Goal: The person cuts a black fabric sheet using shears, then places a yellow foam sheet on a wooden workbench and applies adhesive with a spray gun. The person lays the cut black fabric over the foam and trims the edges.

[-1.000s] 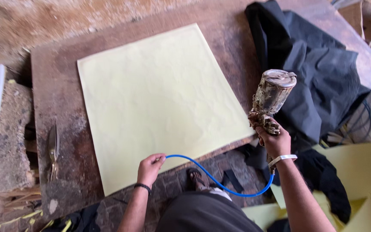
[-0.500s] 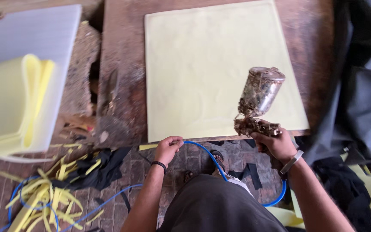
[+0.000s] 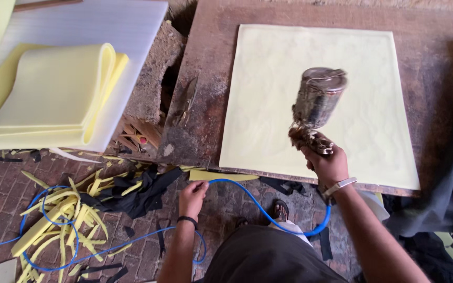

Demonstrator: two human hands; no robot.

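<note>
A: In the head view, your right hand [image 3: 327, 163] is clenched around the handle of the spray gun [image 3: 316, 107], with its metal cup tilted toward one o'clock over the yellow foam sheet [image 3: 289, 78].

B: And my left?

A: Your left hand [image 3: 192, 195] is closed on the blue hose [image 3: 260, 207], at about seven o'clock from the gun, just off the near edge of the table [image 3: 205, 105]. The hose loops under your right wrist and trails away across the brick floor [image 3: 6, 209] toward eight o'clock.

B: Where does the sheet sit?

A: Flat on the table, square to its edges, filling most of the top. Its surface looks faintly mottled, which I'd judge to be a coat already laid over much of it; I can't tell whether any patch is bare, nor whether the gun is spraying right now.

B: Anything else around?

A: A folded stack of foam [image 3: 53, 94] lies on a white board [image 3: 106, 26] at ten o'clock, and yellow offcuts [image 3: 64, 209] with dark fabric scraps [image 3: 137, 191] litter the floor at eight.
</note>
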